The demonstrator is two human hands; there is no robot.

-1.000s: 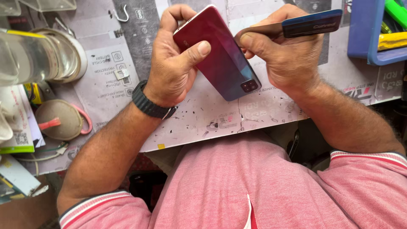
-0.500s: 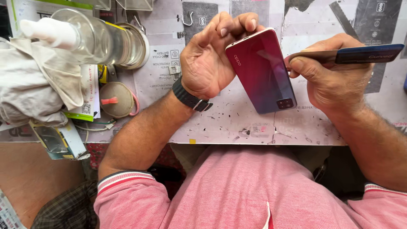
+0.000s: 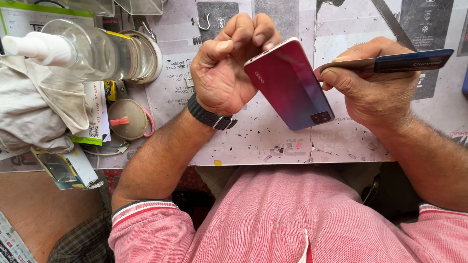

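Observation:
A smartphone [image 3: 291, 85] with a glossy red-to-blue back stands tilted above the work mat, camera end toward me. My left hand [image 3: 226, 68], with a black watch on the wrist, grips the phone's far upper edge with curled fingers. My right hand [image 3: 378, 90] pinches a thin dark blue plastic card [image 3: 390, 63] and presses its tip against the phone's right edge.
A printed grey work mat [image 3: 273, 136] covers the bench. At the left lie a clear spray bottle [image 3: 87, 48], a crumpled white cloth [image 3: 34, 107], a round tape roll [image 3: 127, 119] and small packets [image 3: 66, 168]. Another person's arm and checked sleeve [image 3: 44, 219] are at bottom left.
The view has shifted, so the hands and phone sit more to the right. My left fingers have curled tighter over the phone's top edge. The card stays at the phone's right side.

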